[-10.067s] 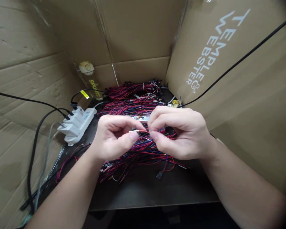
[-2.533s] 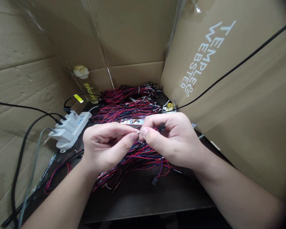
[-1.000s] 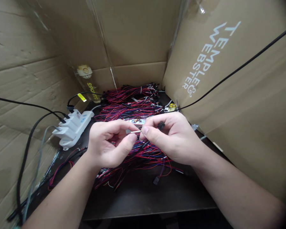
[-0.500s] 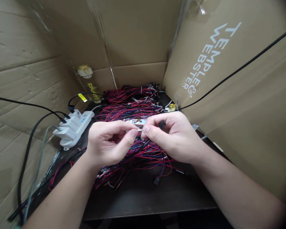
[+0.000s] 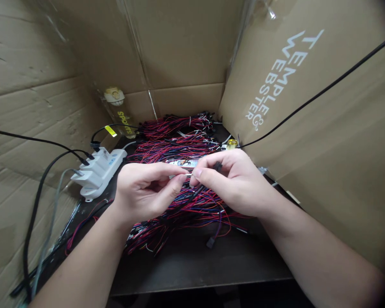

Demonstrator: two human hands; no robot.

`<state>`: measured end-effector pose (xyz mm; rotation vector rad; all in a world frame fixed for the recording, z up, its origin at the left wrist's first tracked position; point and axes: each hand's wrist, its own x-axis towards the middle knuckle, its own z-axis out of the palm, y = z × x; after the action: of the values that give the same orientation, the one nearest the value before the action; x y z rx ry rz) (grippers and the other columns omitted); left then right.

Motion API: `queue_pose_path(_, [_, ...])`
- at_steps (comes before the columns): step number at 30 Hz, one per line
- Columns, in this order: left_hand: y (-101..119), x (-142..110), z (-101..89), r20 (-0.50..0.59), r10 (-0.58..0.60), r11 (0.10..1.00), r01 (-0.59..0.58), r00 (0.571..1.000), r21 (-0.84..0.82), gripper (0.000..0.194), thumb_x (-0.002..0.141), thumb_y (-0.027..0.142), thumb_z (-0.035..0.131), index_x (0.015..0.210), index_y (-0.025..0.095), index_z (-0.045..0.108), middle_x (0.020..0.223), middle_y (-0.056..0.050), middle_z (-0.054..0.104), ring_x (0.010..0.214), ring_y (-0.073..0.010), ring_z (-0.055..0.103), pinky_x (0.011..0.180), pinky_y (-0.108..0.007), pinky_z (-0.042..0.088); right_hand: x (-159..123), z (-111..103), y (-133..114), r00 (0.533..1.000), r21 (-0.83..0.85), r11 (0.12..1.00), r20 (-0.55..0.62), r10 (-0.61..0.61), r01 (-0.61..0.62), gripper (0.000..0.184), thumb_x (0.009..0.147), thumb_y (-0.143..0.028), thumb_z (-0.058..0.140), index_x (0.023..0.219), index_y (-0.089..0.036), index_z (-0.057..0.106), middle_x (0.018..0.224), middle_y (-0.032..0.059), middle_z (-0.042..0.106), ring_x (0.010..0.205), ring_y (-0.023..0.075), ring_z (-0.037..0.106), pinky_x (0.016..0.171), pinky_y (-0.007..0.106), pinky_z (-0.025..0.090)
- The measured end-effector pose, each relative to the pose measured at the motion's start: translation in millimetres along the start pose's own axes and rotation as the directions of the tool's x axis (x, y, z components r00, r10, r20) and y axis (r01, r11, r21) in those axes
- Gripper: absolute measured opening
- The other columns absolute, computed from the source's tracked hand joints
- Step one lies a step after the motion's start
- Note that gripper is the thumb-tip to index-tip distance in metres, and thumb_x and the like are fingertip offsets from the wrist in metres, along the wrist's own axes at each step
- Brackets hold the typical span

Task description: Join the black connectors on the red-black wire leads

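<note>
Between my fingertips runs a thin white wire (image 5: 188, 174), only a short length of it showing. My left hand (image 5: 150, 188) pinches it between thumb and forefinger from the left. From the right, my right hand (image 5: 227, 179) pinches it too, and a black connector (image 5: 217, 166) shows by its curled fingers. A black sleeved cable (image 5: 197, 193) slants down from under the right hand. Below and behind both hands lie bundles of red, blue and black wires (image 5: 176, 143). A dark plug on a purple wire (image 5: 211, 242) rests on the table below the right hand.
On the left stands a white power strip (image 5: 99, 179) with plugs and cords. A clear bottle (image 5: 115, 100) stands at the back left, and a yellow roll (image 5: 232, 143) at the back right. Cardboard walls (image 5: 186, 55) enclose the dark table (image 5: 199, 265). A black cable (image 5: 308, 102) crosses the right side.
My left hand has shifted very slightly, and a little more of the white wire shows between the fingertips. My right hand has hardly moved; both keep their pinch.
</note>
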<state>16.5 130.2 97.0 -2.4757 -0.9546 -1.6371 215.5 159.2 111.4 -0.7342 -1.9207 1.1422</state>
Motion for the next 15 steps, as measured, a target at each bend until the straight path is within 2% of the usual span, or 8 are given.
queue_pose_path(5, [-2.3, 0.0, 0.2, -0.012, 0.016, 1.0, -0.015, 1.0, 0.008, 0.006, 0.082, 0.011, 0.076, 0.086, 0.014, 0.079, 0.049, 0.004, 0.062, 0.037, -0.0026, 0.044, 0.037, -0.015, 0.034, 0.1, -0.8, 0.4, 1.0, 0.041, 0.999, -0.025, -0.01, 0.011, 0.03, 0.091, -0.026, 0.055, 0.071, -0.014, 0.074, 0.07, 0.005, 0.071, 0.068, 0.0136, 0.063, 0.063, 0.025, 0.047])
queue_pose_path(9, [-2.0, 0.3, -0.3, -0.019, 0.009, 1.0, -0.009, 1.0, 0.009, 0.008, 0.082, 0.011, 0.077, 0.087, 0.015, 0.08, 0.048, 0.005, 0.061, 0.038, -0.0029, 0.045, 0.038, -0.014, 0.035, -0.1, -1.2, -0.3, 0.998, 0.002, 1.0, -0.065, 0.014, -0.014, 0.028, 0.088, -0.029, 0.059, 0.068, -0.014, 0.071, 0.066, 0.004, 0.067, 0.063, 0.0122, 0.058, 0.059, 0.024, 0.043])
queue_pose_path(15, [-1.8, 1.5, -0.4, -0.023, 0.023, 1.0, -0.023, 0.999, -0.004, 0.012, 0.082, 0.012, 0.077, 0.092, 0.018, 0.081, 0.048, 0.005, 0.061, 0.037, -0.003, 0.042, 0.036, -0.016, 0.034, 1.5, -0.8, 1.3, 0.997, 0.0, 1.0, -0.072, -0.012, 0.012, 0.024, 0.087, -0.03, 0.064, 0.071, -0.013, 0.069, 0.065, 0.003, 0.063, 0.06, 0.0108, 0.052, 0.055, 0.023, 0.039])
